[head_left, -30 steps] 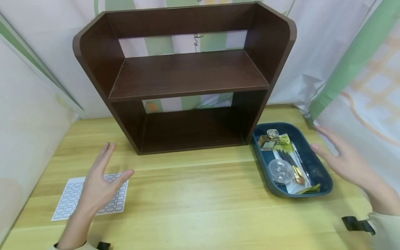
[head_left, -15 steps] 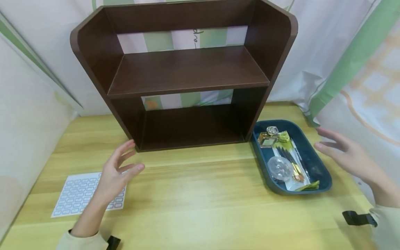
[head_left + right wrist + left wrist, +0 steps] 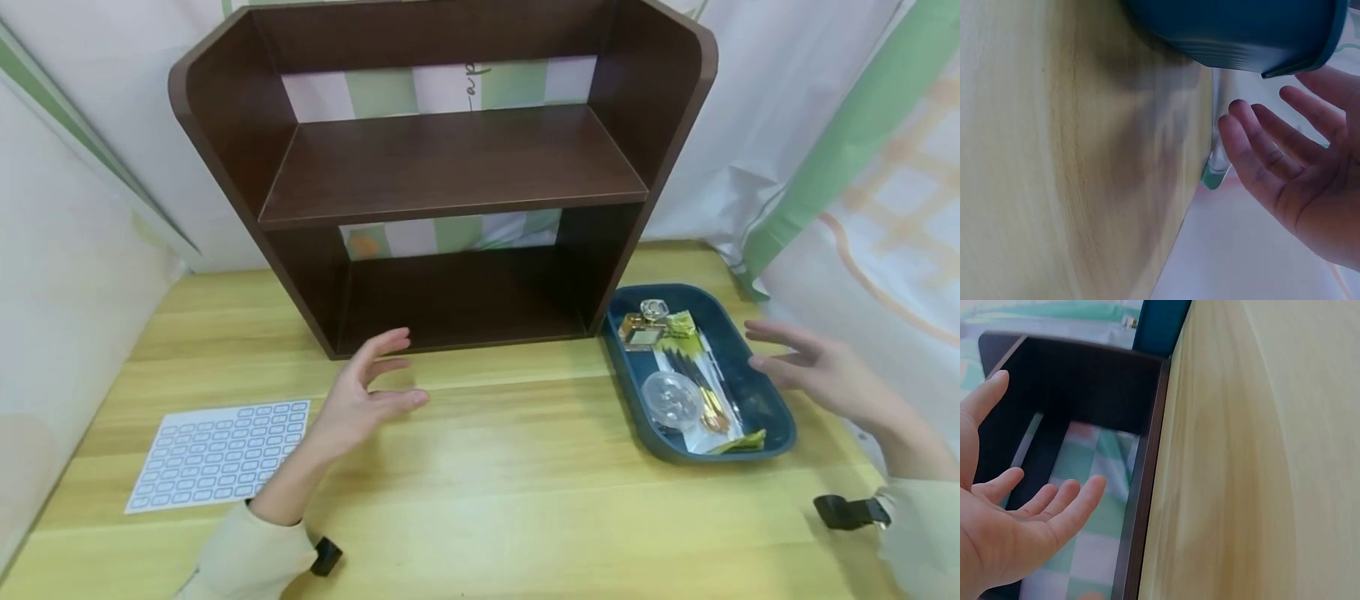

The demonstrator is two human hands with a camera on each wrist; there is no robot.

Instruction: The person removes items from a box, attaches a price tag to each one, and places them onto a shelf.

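My left hand [image 3: 356, 410] hovers over the table in front of the dark brown shelf [image 3: 450, 162], its fingers loosely bent and holding nothing. In the left wrist view the same hand [image 3: 1019, 531] shows a bare palm. On the right, my right hand [image 3: 832, 375] is beside the right rim of a blue tray [image 3: 626, 392], fingers relaxed around nothing. Inside the tray lie a perfume bottle [image 3: 641, 332], a clear round container [image 3: 672, 402], a packet of makeup brushes [image 3: 701, 387] and green-wrapped pieces [image 3: 742, 442]. Whether the right fingertips touch the rim, I cannot tell.
A white sheet of printed blue-outlined labels [image 3: 217, 450] lies on the wooden table [image 3: 480, 508] at the left. The shelf stands upright at the back, its right side close to the tray. Curtains [image 3: 810, 183] hang behind and at both sides.
My left hand has moved right, from over the label sheet toward the shelf's front, its fingers bending more. The right hand has lowered slightly beside the tray, fingers drawing closer together.
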